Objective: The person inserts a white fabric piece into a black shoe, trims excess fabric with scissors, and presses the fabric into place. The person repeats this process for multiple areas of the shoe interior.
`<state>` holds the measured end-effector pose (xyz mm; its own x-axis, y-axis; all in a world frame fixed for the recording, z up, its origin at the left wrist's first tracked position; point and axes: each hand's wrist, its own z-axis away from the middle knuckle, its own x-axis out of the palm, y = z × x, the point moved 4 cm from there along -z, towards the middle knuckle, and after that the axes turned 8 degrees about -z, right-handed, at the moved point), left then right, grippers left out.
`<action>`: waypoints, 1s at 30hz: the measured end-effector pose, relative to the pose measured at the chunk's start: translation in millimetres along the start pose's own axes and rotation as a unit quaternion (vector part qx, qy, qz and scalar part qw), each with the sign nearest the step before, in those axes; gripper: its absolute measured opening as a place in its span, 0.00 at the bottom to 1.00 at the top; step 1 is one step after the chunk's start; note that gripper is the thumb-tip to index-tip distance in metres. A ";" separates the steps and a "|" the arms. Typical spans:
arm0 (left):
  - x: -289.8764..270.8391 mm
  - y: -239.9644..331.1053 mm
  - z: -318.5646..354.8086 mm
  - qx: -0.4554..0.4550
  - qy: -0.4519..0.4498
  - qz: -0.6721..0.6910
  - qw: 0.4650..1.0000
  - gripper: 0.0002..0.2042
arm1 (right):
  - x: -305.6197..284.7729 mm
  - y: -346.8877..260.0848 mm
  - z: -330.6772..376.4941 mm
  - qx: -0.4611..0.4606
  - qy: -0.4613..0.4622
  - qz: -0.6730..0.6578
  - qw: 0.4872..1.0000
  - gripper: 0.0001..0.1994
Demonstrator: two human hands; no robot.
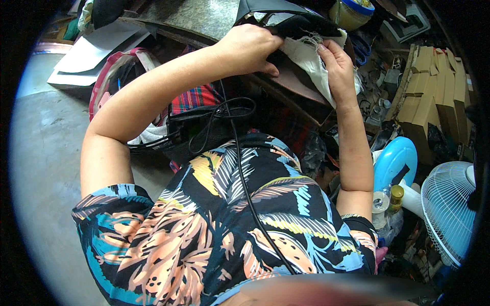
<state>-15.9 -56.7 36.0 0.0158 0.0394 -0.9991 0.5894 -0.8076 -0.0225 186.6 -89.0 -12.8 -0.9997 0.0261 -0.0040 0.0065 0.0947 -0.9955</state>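
1. Presently, at the upper centre of the frame, the left hand (250, 48) is closed over a black fabric piece (301, 23), pinning it on the brown work surface (296, 81).
2. The right hand (337, 66) pinches a frayed cream cloth strip (311, 58), fingers curled (thumb hidden).
3. Progress, as judged: cloth gathered and positioned against the black piece; any joining looks undone.
4. The strip's long axis runs from upper left down to lower right, its frayed end uppermost.

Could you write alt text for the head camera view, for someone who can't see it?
Seen from above, a person's left hand and right hand grip a frayed cream cloth and black fabric over a cluttered workbench. A white fan stands lower right.
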 end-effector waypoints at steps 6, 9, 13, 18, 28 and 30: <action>6.1 21.2 -1.3 0.048 0.046 -0.078 0.995 0.11 | -0.1 -0.7 -2.1 -0.026 0.016 0.035 0.999 0.09; 8.3 27.8 -2.1 0.055 0.075 -0.129 0.987 0.07 | 2.4 -4.7 -0.2 -0.063 -0.006 0.036 0.997 0.10; 5.1 7.6 -3.4 -0.030 0.067 -0.042 0.996 0.07 | 3.1 -4.0 1.4 -0.078 0.015 0.084 0.993 0.11; 6.1 0.2 1.7 -0.033 0.028 -0.009 0.999 0.11 | 5.7 -3.7 4.1 -0.054 -0.022 0.102 0.993 0.14; 11.9 -2.2 -8.6 -0.041 0.060 0.033 0.997 0.08 | 17.3 -10.5 9.9 -0.071 -0.130 0.172 0.974 0.11; 16.5 -7.9 -10.4 -0.074 0.020 0.067 0.995 0.09 | 14.0 -11.6 10.5 -0.082 -0.158 0.144 0.974 0.08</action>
<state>-11.9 -43.5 20.0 0.1322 -0.0364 -0.9906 0.6926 -0.7115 0.1186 172.2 -100.2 -2.3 -0.9139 -0.2292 -0.3350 0.2653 0.2871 -0.9204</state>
